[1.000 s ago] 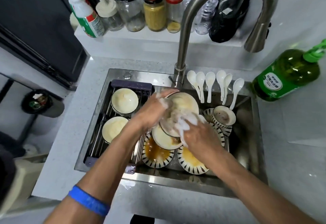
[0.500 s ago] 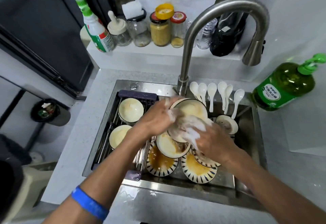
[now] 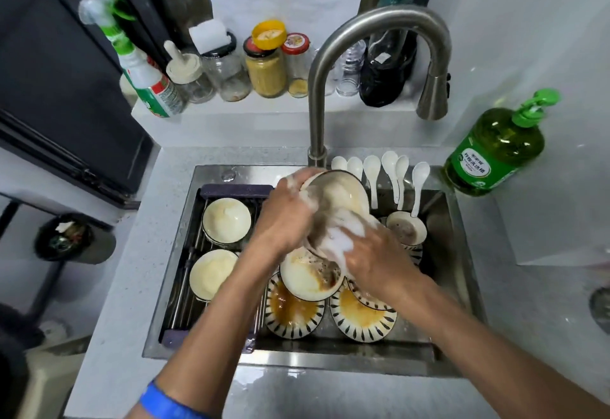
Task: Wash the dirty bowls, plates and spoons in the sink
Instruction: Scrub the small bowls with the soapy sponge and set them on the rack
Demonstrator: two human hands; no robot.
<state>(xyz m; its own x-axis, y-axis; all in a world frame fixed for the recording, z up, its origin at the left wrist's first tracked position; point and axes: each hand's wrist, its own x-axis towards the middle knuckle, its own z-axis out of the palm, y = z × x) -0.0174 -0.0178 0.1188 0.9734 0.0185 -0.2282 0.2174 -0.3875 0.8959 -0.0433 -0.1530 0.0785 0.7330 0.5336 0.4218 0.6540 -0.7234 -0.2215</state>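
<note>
Left hand [image 3: 285,217]: curled round the near-left rim of the held bowl [image 3: 340,194], thumb side up; it tilts the bowl's mouth towards the person, probably so the inside can be reached.
Right hand [image 3: 373,255]: fingers clenched on a foamy sponge [image 3: 340,237], pressing it into the bowl's lower inside; the sponge is mostly hidden by suds.
Held bowl: raised above the sink [image 3: 457,237], under the tap [image 3: 379,27] and clear of the crockery below; soaped, not yet rinsed by the look of it.
Tap: spout turned right, away from the bowl; no water visible, which suits a scrubbing step.
Rack [image 3: 185,303]: fills the sink's left side; two pale bowls [image 3: 226,220] sit in it mouth up, apparently the done pile, kept apart from the dirty stack.
Dirty bowl [image 3: 305,275]: directly below the hands, brown residue inside, resting on the plates.
Plates [image 3: 361,319]: striped rims, orange sauce, lying overlapped on the sink floor at centre; waiting their turn.
Small bowl [image 3: 406,228]: right of the hands, brownish inside, stacked on another.
Spoons [image 3: 391,171]: six white ones, bowls on the sink's back ledge, handles hanging into the basin; clean or dirty cannot be told.
Soap bottle [image 3: 493,151]: green pump bottle on the counter, right of the sink, within reach.
Progress: early; most pieces are unwashed.
</note>
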